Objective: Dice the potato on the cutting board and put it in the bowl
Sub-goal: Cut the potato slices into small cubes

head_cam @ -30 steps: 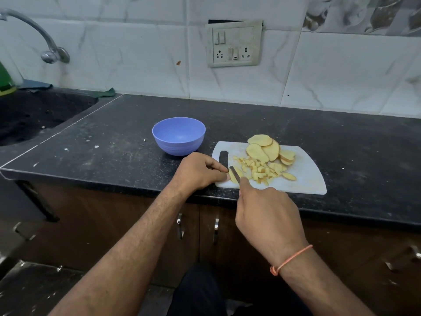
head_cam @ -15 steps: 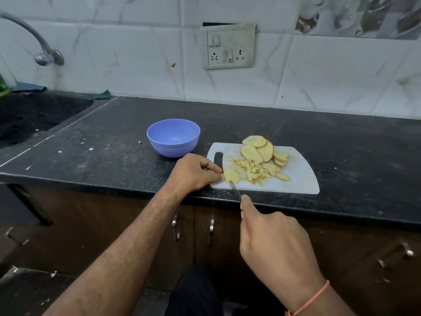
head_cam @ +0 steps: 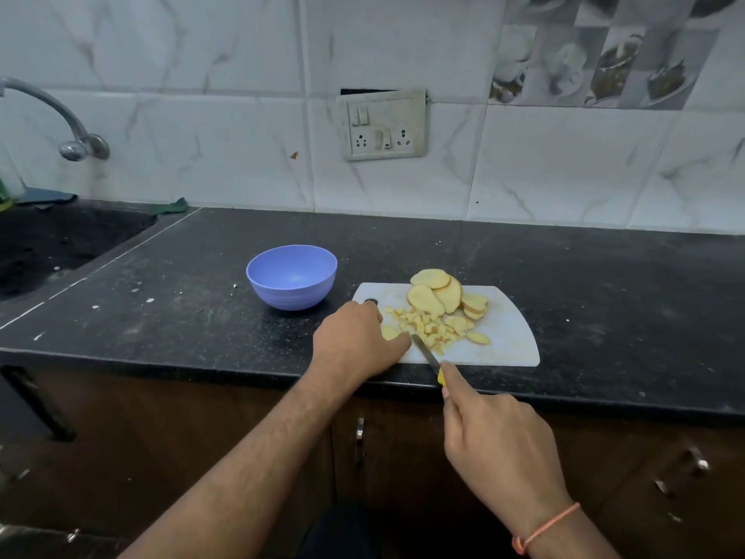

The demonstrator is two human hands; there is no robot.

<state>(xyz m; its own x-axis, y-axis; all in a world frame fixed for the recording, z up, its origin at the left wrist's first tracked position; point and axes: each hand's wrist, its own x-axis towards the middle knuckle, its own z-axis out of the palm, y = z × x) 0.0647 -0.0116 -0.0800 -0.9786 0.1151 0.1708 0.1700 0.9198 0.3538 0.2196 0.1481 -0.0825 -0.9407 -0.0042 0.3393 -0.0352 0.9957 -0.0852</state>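
A white cutting board (head_cam: 508, 336) lies near the counter's front edge. Several potato slices (head_cam: 437, 294) are stacked at its far side, and a heap of diced potato (head_cam: 429, 326) lies in its middle. My left hand (head_cam: 354, 342) rests on the board's left end with curled fingers holding down a potato slice (head_cam: 389, 332). My right hand (head_cam: 494, 437) grips a yellow-handled knife (head_cam: 425, 353), whose blade points at that slice beside my left fingertips. A blue bowl (head_cam: 292, 276) stands empty just left of the board.
The black counter (head_cam: 604, 284) runs right and back to a tiled wall with a switch panel (head_cam: 383, 125). A sink (head_cam: 48, 244) and tap (head_cam: 68, 127) are at far left. Cabinet doors with handles (head_cam: 360, 433) sit below the counter edge.
My right hand has drawn back toward me, off the board, pulling the knife with it. A potato slice now shows under my left fingers. The left hand has stayed on the board's left end.
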